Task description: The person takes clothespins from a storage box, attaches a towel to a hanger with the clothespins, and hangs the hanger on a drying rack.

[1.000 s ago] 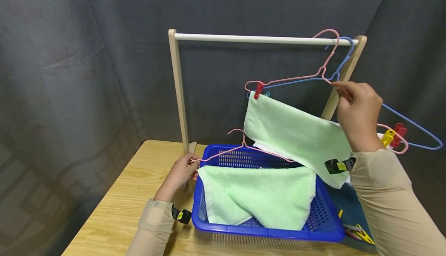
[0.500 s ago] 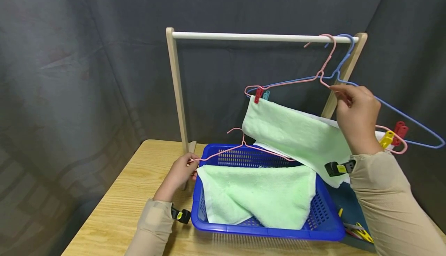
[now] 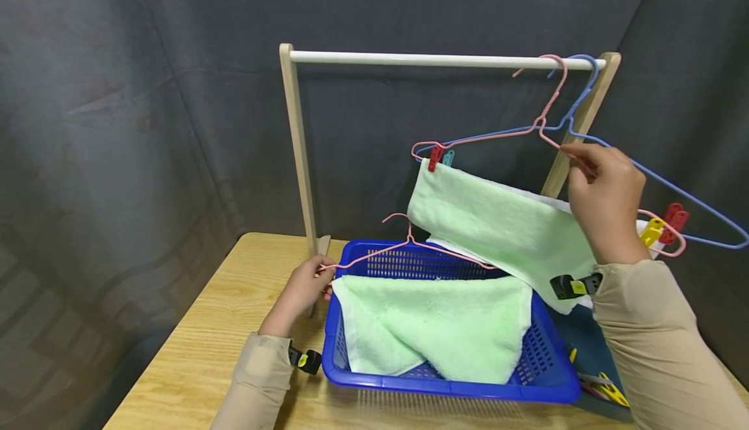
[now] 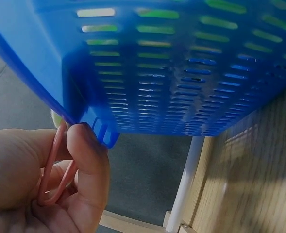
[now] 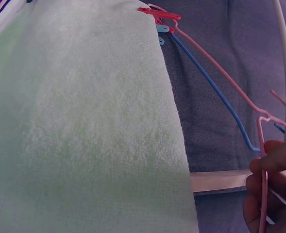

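My right hand pinches the shoulder wire of a pink hanger, whose hook lies over the white rail. From this hanger a pale green towel hangs by a red clothespin on the left and a yellow one on the right. Down at the basket's left side, my left hand grips the end of a second pink hanger; its looped wire end shows between thumb and fingers in the left wrist view. Another green towel drapes over the basket below that hanger.
A blue hanger hangs behind on the rail, near the right wooden post, with a white cloth on it. The blue plastic basket stands on the wooden table. Right of it, a dark bin holds several clothespins.
The right hand has lowered the pink hanger slightly, and its hook now rests over the rail beside the blue one. The left hand stays on the second hanger.
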Demonstrator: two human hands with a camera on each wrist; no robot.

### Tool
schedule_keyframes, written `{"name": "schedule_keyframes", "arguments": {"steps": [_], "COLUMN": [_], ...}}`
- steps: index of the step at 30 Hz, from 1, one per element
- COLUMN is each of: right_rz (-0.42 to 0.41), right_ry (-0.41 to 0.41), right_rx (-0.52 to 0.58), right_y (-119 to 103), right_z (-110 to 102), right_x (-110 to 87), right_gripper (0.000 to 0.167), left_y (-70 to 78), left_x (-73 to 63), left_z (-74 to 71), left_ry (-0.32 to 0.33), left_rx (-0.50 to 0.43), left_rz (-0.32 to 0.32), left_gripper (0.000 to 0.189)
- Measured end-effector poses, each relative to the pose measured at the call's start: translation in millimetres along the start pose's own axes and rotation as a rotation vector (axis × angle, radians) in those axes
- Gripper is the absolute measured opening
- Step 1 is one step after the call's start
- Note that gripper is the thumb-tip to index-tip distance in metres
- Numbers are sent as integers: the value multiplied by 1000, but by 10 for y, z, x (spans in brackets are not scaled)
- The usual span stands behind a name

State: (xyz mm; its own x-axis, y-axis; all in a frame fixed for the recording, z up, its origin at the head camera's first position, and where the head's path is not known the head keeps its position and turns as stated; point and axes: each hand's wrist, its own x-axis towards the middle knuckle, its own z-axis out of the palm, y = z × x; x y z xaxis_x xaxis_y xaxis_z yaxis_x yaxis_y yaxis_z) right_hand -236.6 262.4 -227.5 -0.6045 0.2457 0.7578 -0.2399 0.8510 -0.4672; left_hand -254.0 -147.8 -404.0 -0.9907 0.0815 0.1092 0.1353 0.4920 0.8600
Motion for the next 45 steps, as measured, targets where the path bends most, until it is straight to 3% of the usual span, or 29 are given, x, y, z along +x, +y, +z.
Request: {"name": "schedule_keyframes", "arguments": {"steps": [19,28,35,40,45], "right_rz": [-103,-154,-143,-251,-316], "right_ry": [22,68,38,44,-29], "right_rx": [50,17,-42,-84,-104], "right_y": [20,140,252,331,393], "right_z": [-69,-194,-326,-354,-381], "right_x": [-119,-221,-373,-514,-641], "right_gripper": [26,26,27,24,19], "left_y": [-12,2,12,-2,-4], "left_x": [36,27,29,26,17], "left_z": [14,23,24,23,15], "left_ry": [5,11,0,-1,9], "left_rx": [-33,-5,-36,-43,-36], "left_rz": [-3,15,2,5,1], "left_gripper": [19,20,20,19,18]}}
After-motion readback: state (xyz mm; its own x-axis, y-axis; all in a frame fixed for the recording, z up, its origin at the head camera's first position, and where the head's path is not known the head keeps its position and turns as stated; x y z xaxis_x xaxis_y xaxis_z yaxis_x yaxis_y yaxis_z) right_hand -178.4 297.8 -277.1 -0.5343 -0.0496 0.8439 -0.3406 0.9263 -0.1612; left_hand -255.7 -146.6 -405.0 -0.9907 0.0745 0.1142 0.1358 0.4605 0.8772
